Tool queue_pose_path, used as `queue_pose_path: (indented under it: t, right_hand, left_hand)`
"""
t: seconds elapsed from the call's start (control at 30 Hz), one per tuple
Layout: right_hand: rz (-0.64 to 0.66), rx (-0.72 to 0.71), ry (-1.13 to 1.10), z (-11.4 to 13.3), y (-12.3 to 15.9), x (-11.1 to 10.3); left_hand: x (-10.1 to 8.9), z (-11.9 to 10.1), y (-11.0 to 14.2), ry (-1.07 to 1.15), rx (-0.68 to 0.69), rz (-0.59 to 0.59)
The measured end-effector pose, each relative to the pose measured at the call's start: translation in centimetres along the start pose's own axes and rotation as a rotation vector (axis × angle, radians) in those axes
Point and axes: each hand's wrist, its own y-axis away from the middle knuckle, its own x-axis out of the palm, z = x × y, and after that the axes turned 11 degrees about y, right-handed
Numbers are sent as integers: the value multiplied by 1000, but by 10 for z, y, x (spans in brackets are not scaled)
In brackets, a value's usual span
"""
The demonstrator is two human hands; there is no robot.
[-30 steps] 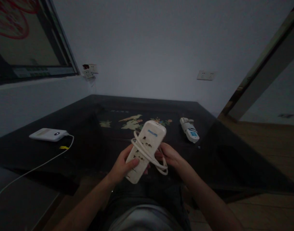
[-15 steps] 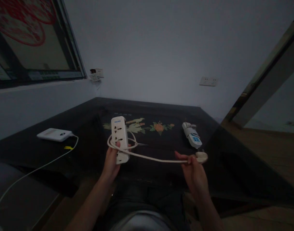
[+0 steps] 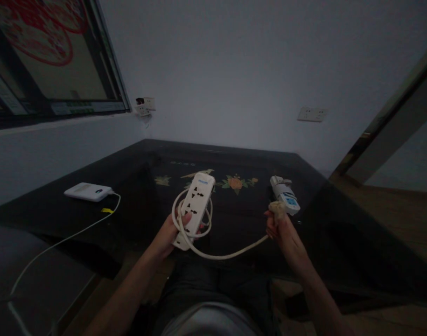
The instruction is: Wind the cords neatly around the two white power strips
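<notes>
A white power strip (image 3: 199, 196) with several sockets is held tilted above the dark table, and my left hand (image 3: 171, 232) is closed round its lower part, thumb on the socket face. Loops of its white cord (image 3: 216, 257) hang about the strip. From there the cord sags across to my right hand (image 3: 282, 232), which is closed on the plug (image 3: 277, 208) at its end. Just behind that plug lies a second, smaller power strip (image 3: 290, 202) with blue sockets and its own cord wound round it.
On the left of the black table (image 3: 143, 163) lies a white box-shaped device (image 3: 87, 192) with a thin cable (image 3: 64, 237) running off the edge. A yellow tag (image 3: 107, 210) is beside it. Wall sockets (image 3: 311, 114) are at the back right, others (image 3: 145, 106) in the left corner.
My right hand has drawn the plug end of the cord out to the right, away from the strip. Lately the cord has slackened into a sag and the plug has turned upward.
</notes>
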Motion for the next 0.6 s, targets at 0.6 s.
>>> queue_pose_path:
  t: [0.6]
  right_hand:
    - [8,-237,401,26,-23,24]
  left_hand:
    - [17,11,14,421,-308,593]
